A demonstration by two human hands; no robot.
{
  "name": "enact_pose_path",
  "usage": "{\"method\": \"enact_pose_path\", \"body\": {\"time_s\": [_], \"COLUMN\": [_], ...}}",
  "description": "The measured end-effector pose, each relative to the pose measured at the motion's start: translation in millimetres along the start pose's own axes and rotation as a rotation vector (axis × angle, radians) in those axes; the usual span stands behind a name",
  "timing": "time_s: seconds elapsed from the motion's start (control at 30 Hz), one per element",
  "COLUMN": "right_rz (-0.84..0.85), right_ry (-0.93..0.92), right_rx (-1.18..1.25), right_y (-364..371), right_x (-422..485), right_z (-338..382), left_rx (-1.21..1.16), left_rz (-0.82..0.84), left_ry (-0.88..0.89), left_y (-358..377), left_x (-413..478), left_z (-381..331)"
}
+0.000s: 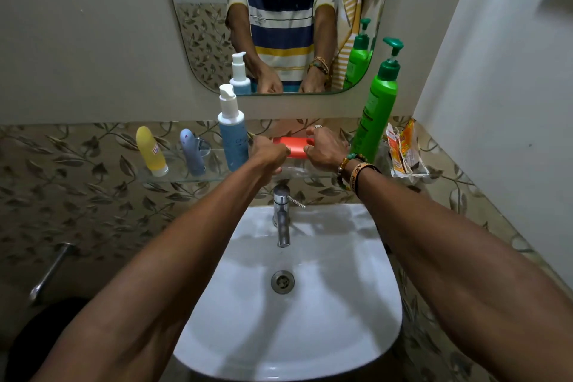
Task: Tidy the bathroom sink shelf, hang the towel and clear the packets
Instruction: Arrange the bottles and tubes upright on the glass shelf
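Both bare forearms reach forward and converge. The left hand (269, 154), knuckles up and fingers curled, grips one end of a red bar (293, 146). The right hand (326, 146), just across from it, appears to pinch the other end, thumb nearest the left hand. Just behind the right hand sit beaded bracelets (346, 162) and a band (360, 172).

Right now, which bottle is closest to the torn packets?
The green pump bottle, beside the packets at the shelf's right end; blue bottle, grey bottle and yellow bottle stand farther left.
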State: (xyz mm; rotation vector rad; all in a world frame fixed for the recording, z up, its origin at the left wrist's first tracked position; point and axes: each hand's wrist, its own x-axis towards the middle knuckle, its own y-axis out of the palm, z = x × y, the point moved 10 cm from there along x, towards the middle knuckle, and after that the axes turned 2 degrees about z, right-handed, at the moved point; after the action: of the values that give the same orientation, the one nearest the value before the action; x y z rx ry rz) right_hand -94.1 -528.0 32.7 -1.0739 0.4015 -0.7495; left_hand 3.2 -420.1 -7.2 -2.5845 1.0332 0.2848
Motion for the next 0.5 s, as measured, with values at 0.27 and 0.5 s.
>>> {"method": "enact_pose_path", "body": {"time_s": [0.27,0.5], "right_rz": [0.062,0.111], "right_ry": [0.022,-0.007], "right_rx": [-0.081,-0.101], "right_y": [14,21], "right_x": [12,19], "right_z": [-10,-10], "left_rx": [0.042,0.025], "left_rz": [0.04,0.027], "left_ry": [-0.032,-0.042], "left_y": [4,6], "left_x": [2,9], "left_z": [1,4]}}
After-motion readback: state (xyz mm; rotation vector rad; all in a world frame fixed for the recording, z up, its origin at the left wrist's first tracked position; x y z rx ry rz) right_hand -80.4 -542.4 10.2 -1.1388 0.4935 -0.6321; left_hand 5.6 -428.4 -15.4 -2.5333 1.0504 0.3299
